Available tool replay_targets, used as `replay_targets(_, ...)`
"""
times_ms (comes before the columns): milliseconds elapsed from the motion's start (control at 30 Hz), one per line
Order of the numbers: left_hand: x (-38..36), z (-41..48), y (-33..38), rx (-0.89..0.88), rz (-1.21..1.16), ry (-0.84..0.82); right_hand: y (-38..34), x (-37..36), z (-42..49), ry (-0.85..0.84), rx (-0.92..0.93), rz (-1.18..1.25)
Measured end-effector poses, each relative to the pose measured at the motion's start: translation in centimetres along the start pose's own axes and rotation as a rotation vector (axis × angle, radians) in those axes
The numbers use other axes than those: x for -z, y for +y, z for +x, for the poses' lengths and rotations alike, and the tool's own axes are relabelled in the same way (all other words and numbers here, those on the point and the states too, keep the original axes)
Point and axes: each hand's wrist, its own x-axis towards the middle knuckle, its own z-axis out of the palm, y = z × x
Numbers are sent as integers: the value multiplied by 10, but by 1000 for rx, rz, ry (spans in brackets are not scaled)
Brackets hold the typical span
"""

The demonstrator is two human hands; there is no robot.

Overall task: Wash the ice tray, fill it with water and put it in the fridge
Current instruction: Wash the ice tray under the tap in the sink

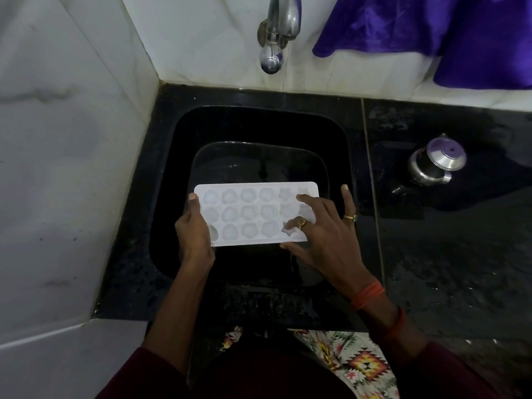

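Going by what's visible, this looks like the washing stage, so early on. The white plastic ice tray (253, 214) is held roughly level over the basin of the black sink (172, 156), long side running left to right, not resting on anything that I can see. The left hand (193, 234) grips the tray's left end, thumb on top near the far corner and the rest wrapped under the edge. The right hand (322, 234) is laid over the right end with its fingers (308, 201) spread wide and mostly straight. The fingertips sit on the last couple of columns, as if rubbing out the moulds, and the thumb lies along the near edge. No stream is coming out of the steel tap (273, 38) on the back wall as far as I can tell, so I'd guess the rinse isn't finished. The fill and the trip to the fridge are all left to do, and no fridge is in view. The tray itself has three rows of six pockets, mostly rounded flower-ish shapes with star ones at the right end. It's pale and semi-translucent, and I honestly can't tell whether there's any water in the pockets. Off to the side, a lidded steel jug (434, 165) stands on the wet black countertop (446, 254), and a purple cloth (431, 30) hangs at the top right.
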Motion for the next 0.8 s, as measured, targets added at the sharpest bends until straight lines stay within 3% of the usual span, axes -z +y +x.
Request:
replay_targets(300,-1,0,-6,24,18,11,-10,0,1,5,82,107)
replay_targets(600,0,-2,-8,36,49,10,-11,-4,3,-93,157,8)
replay_targets(800,2,0,-11,51,45,15,-11,-2,5,27,167,1)
